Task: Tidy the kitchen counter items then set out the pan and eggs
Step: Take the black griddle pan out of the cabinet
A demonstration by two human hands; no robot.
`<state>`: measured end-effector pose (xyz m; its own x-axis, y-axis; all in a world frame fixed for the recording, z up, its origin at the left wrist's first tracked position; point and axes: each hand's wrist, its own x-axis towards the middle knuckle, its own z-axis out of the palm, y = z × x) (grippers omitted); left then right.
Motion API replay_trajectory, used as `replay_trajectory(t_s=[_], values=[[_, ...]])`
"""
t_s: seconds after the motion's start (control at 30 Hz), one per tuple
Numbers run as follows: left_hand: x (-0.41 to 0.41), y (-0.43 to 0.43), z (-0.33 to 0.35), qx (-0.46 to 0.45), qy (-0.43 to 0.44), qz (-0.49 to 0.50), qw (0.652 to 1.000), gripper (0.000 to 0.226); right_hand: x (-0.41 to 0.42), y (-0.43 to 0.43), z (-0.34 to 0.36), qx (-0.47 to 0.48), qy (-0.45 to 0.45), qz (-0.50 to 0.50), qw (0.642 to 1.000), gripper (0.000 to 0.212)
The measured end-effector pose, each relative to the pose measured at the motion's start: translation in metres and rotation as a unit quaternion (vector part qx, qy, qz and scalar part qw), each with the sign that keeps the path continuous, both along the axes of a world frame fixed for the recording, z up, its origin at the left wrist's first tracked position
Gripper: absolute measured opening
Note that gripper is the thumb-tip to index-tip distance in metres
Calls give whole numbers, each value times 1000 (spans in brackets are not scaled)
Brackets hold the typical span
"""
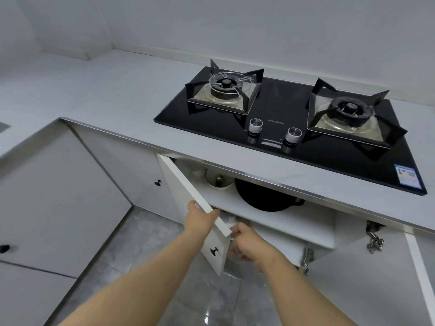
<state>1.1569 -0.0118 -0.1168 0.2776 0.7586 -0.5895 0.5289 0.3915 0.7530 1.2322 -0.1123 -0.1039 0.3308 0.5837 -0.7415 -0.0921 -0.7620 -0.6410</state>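
A black pan (266,196) lies on the upper shelf inside the open cupboard under the stove, half hidden by the counter edge. My left hand (200,218) grips the top edge of the white cupboard door (188,187), which stands ajar. My right hand (246,241) reaches behind that door below the shelf, fingers curled on something I cannot make out. No eggs are in view.
A black two-burner gas stove (294,128) sits in the grey counter (117,97). A white pot with lid (219,181) stands left of the pan. The right cupboard door (419,274) is swung open. Grey tiled floor (146,255) lies below.
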Motion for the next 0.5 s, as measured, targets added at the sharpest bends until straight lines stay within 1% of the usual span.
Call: replay_trajectory(t_s=[0.13, 0.2, 0.27, 0.43, 0.5], values=[[-29, 1, 3, 33, 32, -31, 998, 47, -31, 4, 2, -25, 17, 9, 1000, 36], [-48, 4, 3, 43, 52, -63, 996, 44, -48, 6, 0, -30, 29, 0, 999, 36], [-72, 11, 2, 48, 54, -91, 993, 43, -70, 11, -3, -36, 37, -22, 998, 36], [-117, 29, 8, 55, 66, -131, 988, 29, -125, 27, -7, -20, 43, -36, 998, 30], [-135, 34, 11, 74, 85, -149, 982, 34, -145, 36, -11, -16, 44, -49, 998, 27]])
